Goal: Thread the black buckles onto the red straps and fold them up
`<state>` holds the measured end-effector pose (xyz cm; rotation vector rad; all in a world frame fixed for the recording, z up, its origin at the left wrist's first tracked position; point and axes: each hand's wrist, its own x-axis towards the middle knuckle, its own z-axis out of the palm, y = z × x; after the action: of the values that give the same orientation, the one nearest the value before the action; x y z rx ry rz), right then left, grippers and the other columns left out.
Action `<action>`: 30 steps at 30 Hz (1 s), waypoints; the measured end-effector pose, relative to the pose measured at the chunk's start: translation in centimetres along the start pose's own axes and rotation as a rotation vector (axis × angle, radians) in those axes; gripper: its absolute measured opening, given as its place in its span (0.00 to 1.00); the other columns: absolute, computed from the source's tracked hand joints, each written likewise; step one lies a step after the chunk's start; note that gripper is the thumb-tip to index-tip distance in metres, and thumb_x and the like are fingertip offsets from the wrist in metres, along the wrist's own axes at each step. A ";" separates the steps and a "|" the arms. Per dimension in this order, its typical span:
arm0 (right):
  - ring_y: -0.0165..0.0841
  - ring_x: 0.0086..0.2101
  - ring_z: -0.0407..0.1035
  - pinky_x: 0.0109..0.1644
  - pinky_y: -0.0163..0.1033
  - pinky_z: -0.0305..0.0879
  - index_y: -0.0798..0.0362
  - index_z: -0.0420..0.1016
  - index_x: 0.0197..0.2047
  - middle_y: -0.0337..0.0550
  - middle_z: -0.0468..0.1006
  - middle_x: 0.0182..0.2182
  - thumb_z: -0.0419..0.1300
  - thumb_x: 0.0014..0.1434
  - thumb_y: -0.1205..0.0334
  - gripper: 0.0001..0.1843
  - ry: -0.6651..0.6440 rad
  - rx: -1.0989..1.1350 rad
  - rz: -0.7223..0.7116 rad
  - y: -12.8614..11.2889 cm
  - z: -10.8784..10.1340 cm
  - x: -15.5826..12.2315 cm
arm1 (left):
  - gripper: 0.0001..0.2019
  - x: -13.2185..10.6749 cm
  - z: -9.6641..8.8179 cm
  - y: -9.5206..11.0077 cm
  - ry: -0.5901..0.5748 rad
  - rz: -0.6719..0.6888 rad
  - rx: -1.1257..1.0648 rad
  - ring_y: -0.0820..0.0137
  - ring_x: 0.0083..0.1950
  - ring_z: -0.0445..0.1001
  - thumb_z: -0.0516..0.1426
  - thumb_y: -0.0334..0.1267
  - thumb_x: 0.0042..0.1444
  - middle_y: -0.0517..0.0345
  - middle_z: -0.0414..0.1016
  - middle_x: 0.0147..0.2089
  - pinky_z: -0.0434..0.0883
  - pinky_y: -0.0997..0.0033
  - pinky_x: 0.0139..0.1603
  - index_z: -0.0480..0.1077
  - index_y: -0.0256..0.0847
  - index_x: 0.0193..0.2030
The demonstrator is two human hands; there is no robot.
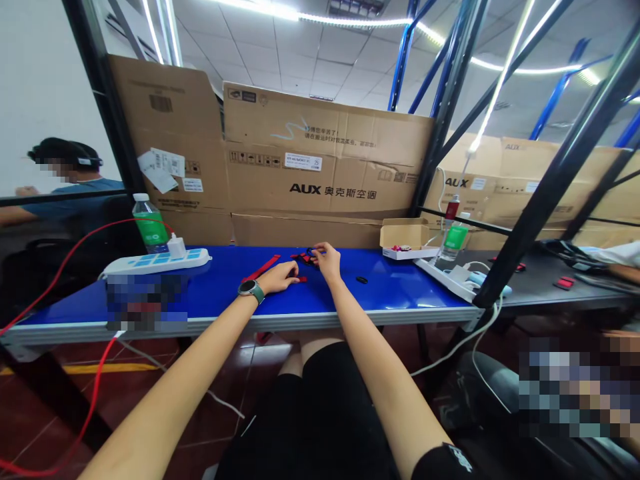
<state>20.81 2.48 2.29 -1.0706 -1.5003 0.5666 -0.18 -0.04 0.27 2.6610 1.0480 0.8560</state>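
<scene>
Both arms reach out over a blue table top (225, 293). My left hand (280, 275), with a watch on the wrist, rests on the table with fingers curled beside a red strap (261, 268). My right hand (327, 260) is closed over a small heap of red and black parts (304, 257) further back. What its fingers hold is too small to name. A small black ring-shaped piece (361, 279) lies to the right of that hand.
A white power strip (157, 261) and a green-labelled bottle (149, 225) stand at the left. An open small cardboard box (406, 237), a second bottle (454, 241) and another power strip (450, 277) are at the right. Large cardboard boxes (325, 167) line the back. A person sits at far left.
</scene>
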 end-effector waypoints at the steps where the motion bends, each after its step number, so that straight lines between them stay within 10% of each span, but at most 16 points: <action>1: 0.31 0.32 0.80 0.34 0.33 0.76 0.53 0.74 0.47 0.43 0.82 0.39 0.59 0.60 0.63 0.11 -0.008 0.015 0.009 -0.1 0.1 0.0 | 0.09 0.0 0.0 0.0 -0.005 -0.014 -0.021 0.64 0.41 0.74 0.60 0.41 0.59 0.53 0.76 0.41 0.71 0.64 0.46 0.71 0.41 0.44; 21: 0.35 0.38 0.80 0.44 0.35 0.74 0.53 0.79 0.32 0.41 0.85 0.35 0.68 0.51 0.64 0.04 -0.277 -0.104 -0.211 -0.7 1.0 -1.1 | 0.08 -0.2 -1.1 0.3 0.250 -0.205 0.026 0.66 0.35 0.74 0.54 0.41 0.63 0.57 0.78 0.33 0.67 0.68 0.39 0.72 0.42 0.38; 30: 0.35 0.39 0.79 0.47 0.36 0.73 0.51 0.79 0.32 0.41 0.85 0.36 0.67 0.53 0.65 0.02 -0.179 -0.158 -0.202 -0.1 1.7 -0.6 | 0.11 -0.2 -1.4 0.8 0.343 -0.184 -0.013 0.65 0.36 0.75 0.53 0.40 0.62 0.53 0.80 0.36 0.68 0.67 0.41 0.75 0.40 0.41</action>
<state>19.09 2.26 1.61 -0.9931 -1.8112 0.4161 -0.62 -0.84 1.62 2.4093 1.3287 1.3014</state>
